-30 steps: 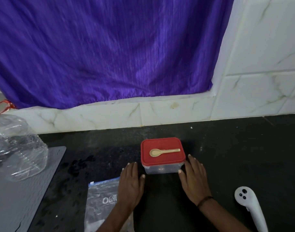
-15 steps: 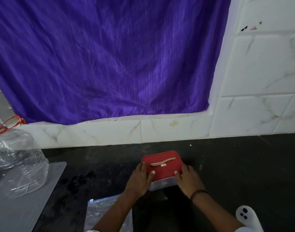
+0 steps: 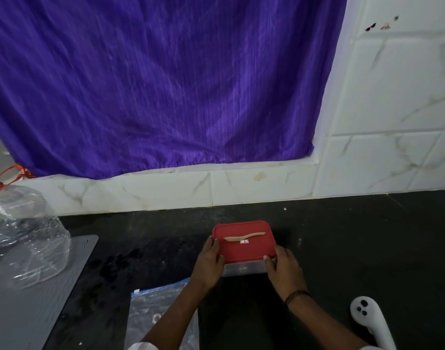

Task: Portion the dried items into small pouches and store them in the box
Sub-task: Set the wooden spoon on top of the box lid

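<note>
At the front of the black countertop point(image 3: 368, 236), my fingers are what matter: left fingers point(image 3: 214, 245) curl over the left edge of the red lid point(image 3: 244, 251), thumb on its near-left corner; right fingers point(image 3: 270, 261) pinch the near-right corner where lid meets clear base; both hands narrow, clamped on the box, not flat. Left hand point(image 3: 207, 266) and right hand point(image 3: 284, 272) bracket the clear storage box point(image 3: 241, 269) from either side; box sits centre-front, near the wall but apart from it; I can't tell if it's lifted or resting.

A small wooden spoon point(image 3: 244, 236) lies loose on the lid; that's the hazard. My read: step in hand is opening the box. To do it well: take the spoon off first, or keep the lid dead level; peel from one corner with the right thumb while the left pins the base; no jerking, contents are light and dry.

Outward: zip pouch point(image 3: 163, 306) lies flat just left of my left forearm, ready to fill; crumpled clear plastic bag point(image 3: 22, 238) far left on a grey mat point(image 3: 39, 311); white controller point(image 3: 370, 322) to the right, well clear.
</note>
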A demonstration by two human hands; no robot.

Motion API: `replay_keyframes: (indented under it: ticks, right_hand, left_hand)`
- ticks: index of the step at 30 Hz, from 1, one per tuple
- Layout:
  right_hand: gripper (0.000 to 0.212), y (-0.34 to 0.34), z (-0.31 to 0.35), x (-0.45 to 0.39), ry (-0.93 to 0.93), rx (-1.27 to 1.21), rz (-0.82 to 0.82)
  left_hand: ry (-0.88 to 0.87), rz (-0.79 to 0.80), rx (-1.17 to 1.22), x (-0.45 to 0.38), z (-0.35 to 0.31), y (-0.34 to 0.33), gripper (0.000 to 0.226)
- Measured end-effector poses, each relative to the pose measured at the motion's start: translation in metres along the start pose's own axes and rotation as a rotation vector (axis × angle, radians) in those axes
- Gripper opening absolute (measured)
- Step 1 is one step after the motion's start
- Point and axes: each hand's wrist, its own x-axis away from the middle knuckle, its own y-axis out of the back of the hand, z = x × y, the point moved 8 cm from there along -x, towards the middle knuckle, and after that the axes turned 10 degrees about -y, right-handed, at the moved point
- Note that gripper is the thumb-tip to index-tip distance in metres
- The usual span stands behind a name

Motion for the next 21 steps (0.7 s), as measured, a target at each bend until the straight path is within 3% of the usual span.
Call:
replay_keyframes:
  ticks: [3,6,13,16,21]
  right_hand:
    - [0.031,0.005,0.007,-0.001,0.021,0.137,-0.086]
    - [0.029,0.015,0.030,-0.013,0.164,0.311,-0.247]
    - [0.037,-0.007,0.071,-0.055,0.426,0.484,0.001]
    - [0.027,-0.018,0.073,-0.062,0.486,0.564,0.078]
    - [0.013,-0.022,0.076,-0.061,0.552,0.554,0.044]
  left_hand:
    - [-0.009,-0.040,0.005,-0.001,0.001,0.004,0.056]
    - [-0.012,-0.090,0.013,-0.004,-0.002,0.011,0.053]
    - [-0.026,-0.146,-0.017,-0.012,-0.004,0.016,0.049]
    - [-0.041,-0.145,-0.013,-0.014,-0.002,0.016,0.052]
    - [-0.034,-0.118,-0.016,-0.015,0.000,0.018,0.049]
